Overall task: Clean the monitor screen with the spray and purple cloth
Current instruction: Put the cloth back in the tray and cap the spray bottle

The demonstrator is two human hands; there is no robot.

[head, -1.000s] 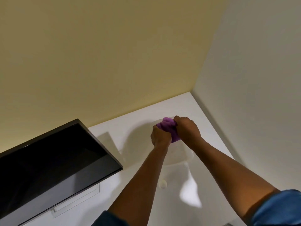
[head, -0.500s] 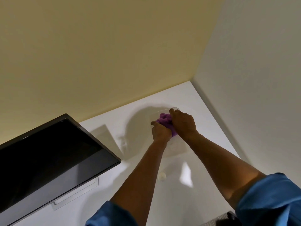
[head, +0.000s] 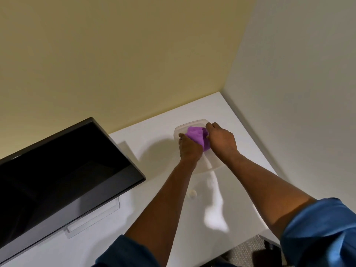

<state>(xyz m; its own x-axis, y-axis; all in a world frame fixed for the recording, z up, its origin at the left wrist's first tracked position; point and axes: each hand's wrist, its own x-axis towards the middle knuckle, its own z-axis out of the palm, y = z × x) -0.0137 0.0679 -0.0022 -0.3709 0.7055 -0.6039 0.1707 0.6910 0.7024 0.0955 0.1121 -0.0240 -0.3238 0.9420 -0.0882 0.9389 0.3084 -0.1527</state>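
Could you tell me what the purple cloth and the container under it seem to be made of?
Purple cloth: soft, matte fabric, probably microfibre; it bunches in folds between both hands. Container: seemingly clear, slightly frosted plastic; the white desk shows through its rim.

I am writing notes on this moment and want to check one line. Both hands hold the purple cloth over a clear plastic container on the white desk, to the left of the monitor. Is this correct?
One detail is wrong: the side. In the head view the left hand and right hand hold the purple cloth over the clear plastic container on the white desk, to the right of the monitor, not its left.
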